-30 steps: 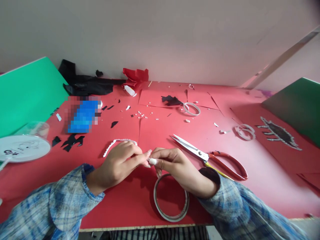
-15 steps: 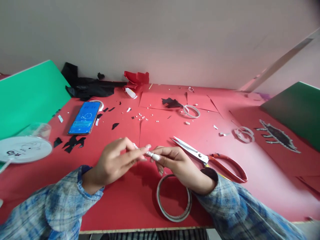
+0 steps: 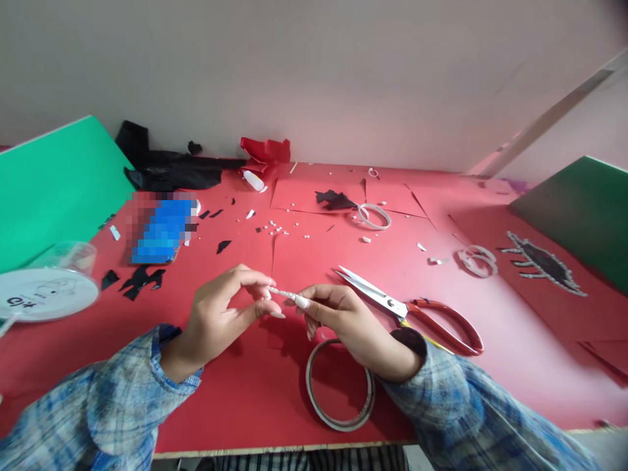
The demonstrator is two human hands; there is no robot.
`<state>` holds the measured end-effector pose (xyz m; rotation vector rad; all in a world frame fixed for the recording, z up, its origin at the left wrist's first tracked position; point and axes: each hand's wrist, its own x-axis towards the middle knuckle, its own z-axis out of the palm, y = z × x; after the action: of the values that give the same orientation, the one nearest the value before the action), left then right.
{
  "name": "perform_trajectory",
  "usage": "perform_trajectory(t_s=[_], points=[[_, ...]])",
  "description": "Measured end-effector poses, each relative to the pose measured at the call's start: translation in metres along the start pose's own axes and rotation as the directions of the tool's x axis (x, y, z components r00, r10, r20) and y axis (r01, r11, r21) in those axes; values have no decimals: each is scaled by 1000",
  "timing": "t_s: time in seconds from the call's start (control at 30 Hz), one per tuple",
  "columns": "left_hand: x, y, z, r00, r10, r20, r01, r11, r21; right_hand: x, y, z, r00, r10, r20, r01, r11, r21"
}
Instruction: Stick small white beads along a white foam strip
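Observation:
A thin white twisted strand (image 3: 283, 292) spans the gap between my two hands over the red table. My right hand (image 3: 346, 320) is closed, pinching its right end between thumb and fingers; something white and smooth shows at the thumb tip, perhaps a nail. At the strand's other end, the index fingertip of my left hand (image 3: 216, 320) touches it. My left thumb is spread away below, so that hand looks open. Just below my right hand lies a roll of tape (image 3: 310, 386). Scissors with red handles (image 3: 444, 320) rest beyond my right wrist.
A phone (image 3: 164, 229) lies at left near a round white lid (image 3: 49, 294) and a green board (image 3: 59, 176). White bits (image 3: 277, 229), black scraps (image 3: 142, 281) and a small white bottle (image 3: 253, 180) are scattered about. Tape rings (image 3: 375, 216) and a black, white-edged cutout (image 3: 547, 265) lie to the right.
My left thumb and fingers have spread apart, and more of the white strand shows between the hands. My right hand keeps its pinch in nearly the same place.

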<state>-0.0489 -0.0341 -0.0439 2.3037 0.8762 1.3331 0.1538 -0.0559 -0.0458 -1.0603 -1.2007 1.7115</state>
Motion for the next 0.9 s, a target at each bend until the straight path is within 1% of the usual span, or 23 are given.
perform_trajectory(t_s=[0.1,0.17,0.23,0.37,0.57,0.67,0.77,0.9], points=[[-2,3,-2,991,132,-14,-131,990,44,-2,-1,1,1000,19,16,-19,999,-46],[-3,5,-2,984,178,-11,-177,982,65,-3,0,1,1000,17,27,-15,998,-57],[-3,5,-2,985,172,-6,-171,983,72,-4,0,2,999,-1,35,3,999,-46],[-5,5,2,993,117,2,-117,991,60,-4,0,1,999,-7,32,8,999,-40],[-2,10,6,997,60,56,-62,997,48,-4,-2,1,999,-15,47,16,1000,-21],[-1,10,5,998,31,62,-30,999,-17,-5,-4,2,998,-15,62,17,999,-31],[-2,8,5,996,60,60,-57,997,-46,-6,-5,3,997,-23,71,25,999,-38],[-3,8,4,990,108,88,-115,990,85,-6,-5,5,997,-37,75,41,998,-56]])
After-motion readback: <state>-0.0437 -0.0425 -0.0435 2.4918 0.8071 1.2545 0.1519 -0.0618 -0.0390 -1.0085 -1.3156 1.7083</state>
